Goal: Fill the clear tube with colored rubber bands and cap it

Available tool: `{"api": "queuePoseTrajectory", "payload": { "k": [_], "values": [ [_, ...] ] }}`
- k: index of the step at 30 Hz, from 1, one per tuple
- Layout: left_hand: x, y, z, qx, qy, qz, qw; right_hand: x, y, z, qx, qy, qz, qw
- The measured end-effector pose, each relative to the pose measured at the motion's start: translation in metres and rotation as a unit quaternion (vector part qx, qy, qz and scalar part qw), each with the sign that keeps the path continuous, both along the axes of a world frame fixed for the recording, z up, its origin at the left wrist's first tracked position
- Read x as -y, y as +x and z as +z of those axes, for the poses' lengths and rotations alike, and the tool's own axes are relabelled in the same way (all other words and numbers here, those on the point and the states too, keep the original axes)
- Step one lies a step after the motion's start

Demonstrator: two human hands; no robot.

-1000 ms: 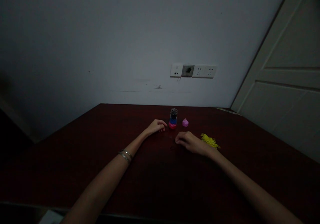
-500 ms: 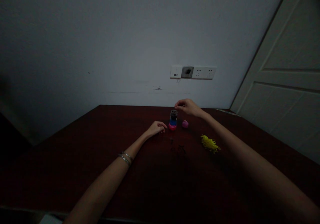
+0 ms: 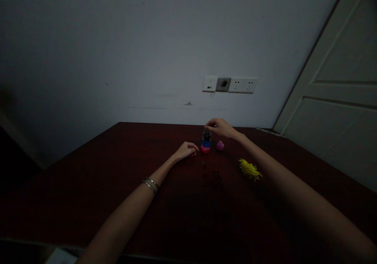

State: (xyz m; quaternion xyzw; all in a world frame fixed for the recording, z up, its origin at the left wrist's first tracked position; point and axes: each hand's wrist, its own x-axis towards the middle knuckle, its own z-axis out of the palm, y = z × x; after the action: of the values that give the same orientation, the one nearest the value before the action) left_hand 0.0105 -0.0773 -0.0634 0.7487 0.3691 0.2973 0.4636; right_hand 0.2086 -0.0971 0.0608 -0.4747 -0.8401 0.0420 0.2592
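The right hand [image 3: 220, 128] arches over the mouth of a clear jar [image 3: 206, 142] that stands upright toward the back of the tabletop [image 3: 161, 217]. Its forearm reaches in diagonally from the lower right corner, with the back of the hand facing up, the wrist slightly bent and the fingers angled left and down. The thumb and fingers are drawn narrowly together at the rim; whether they pinch something small or touch the glass, I cannot tell. The jar shows a pink layer at the bottom, blue above it and black near the top.

The left hand [image 3: 186, 150] rests low on the tabletop, just left of the jar's base. Its forearm comes up from the lower left, with bracelets [image 3: 150, 184] around it near the wrist. The fingers are loosely bent and slightly apart, the index finger extended furthest toward the jar, and nothing shows in its grasp. Whether that fingertip touches the jar is too dim to tell.

A small pink rounded piece [image 3: 220, 145] sits just right of the jar, under the right wrist. Nearer the camera and further right lies a bunch of yellow strands [image 3: 250, 170]. Small dark pieces [image 3: 216, 175] lie in front of the jar, hard to make out against the dark red surface.
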Motion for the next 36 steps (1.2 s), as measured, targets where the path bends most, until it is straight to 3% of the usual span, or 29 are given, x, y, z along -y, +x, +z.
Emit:
{"api": "queuePoseTrajectory", "payload": {
  "k": [15,21,24,27,32,36],
  "values": [
    [0.002,0.0,0.003,0.003,0.004,-0.007,1.0,0.004,0.006,-0.001,-0.077,0.03,0.001,0.997],
    [0.013,0.004,0.023,-0.073,0.035,-0.05,0.995,0.036,0.02,-0.01,-0.135,-0.06,0.021,0.989],
    [0.022,0.01,0.034,-0.151,0.104,-0.139,0.973,0.059,0.027,-0.024,-0.099,-0.132,0.036,0.986],
    [0.032,0.018,0.042,-0.248,0.191,-0.219,0.924,0.076,0.03,-0.043,-0.036,-0.204,0.062,0.976],
    [0.051,0.025,0.054,-0.373,0.261,-0.214,0.864,0.089,0.026,-0.07,-0.006,-0.272,0.078,0.959],
    [0.058,0.024,0.057,-0.396,0.268,-0.203,0.855,0.093,0.022,-0.081,-0.02,-0.308,0.078,0.948]
  ]
}}
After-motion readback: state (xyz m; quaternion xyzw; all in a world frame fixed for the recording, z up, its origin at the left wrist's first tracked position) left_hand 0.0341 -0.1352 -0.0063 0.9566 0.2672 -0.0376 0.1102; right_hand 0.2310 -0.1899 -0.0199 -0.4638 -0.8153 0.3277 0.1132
